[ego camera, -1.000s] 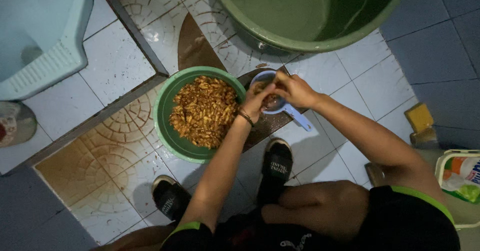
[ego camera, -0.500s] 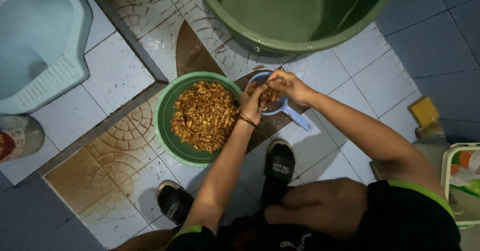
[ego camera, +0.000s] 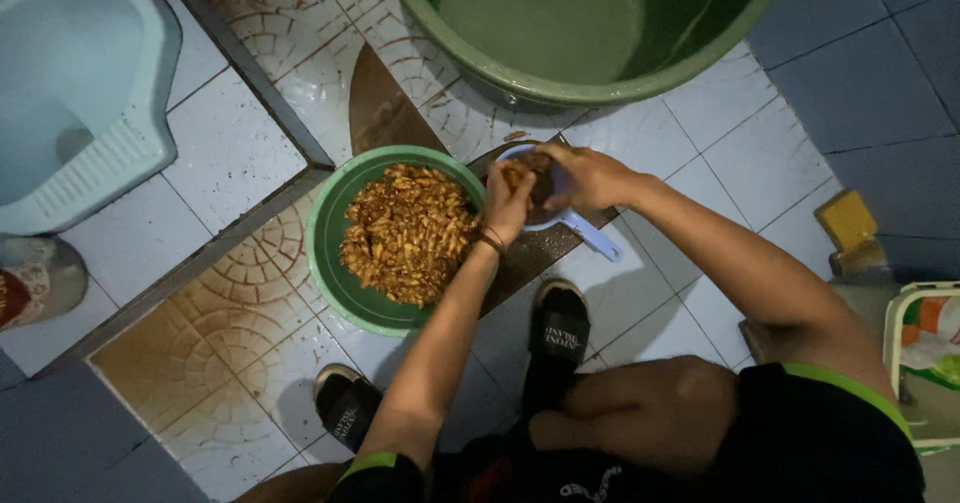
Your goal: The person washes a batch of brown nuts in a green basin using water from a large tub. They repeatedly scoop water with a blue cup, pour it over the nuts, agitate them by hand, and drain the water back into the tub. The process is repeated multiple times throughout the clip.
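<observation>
on the far left we see a pale blue squat pan (ego camera: 70, 93) set in the tiled floor (ego camera: 230, 153), well apart from our work. next comes the green basin (ego camera: 335, 263), heaped with small brown pieces of food (ego camera: 405, 233) that look like fried or shelled bits; we cannot tell exactly what they are. our left hand (ego camera: 508, 203) hangs over the basin's right rim, fingers curled and pinching a few of the brown pieces. just beside it our right hand (ego camera: 585, 178) is closed around the rim of a small blue scoop (ego camera: 575, 225), which sits on a dark board (ego camera: 385, 113) lying on the floor and already holds some pieces. to do this well, we judge, we should keep both hands low and close over the scoop so nothing drops onto the wet tiles. the big green tub (ego camera: 600, 23) above crowds the hands, our sandals (ego camera: 555, 333) sit near the basin, and a yellow sponge (ego camera: 845, 218) lies at the right.
</observation>
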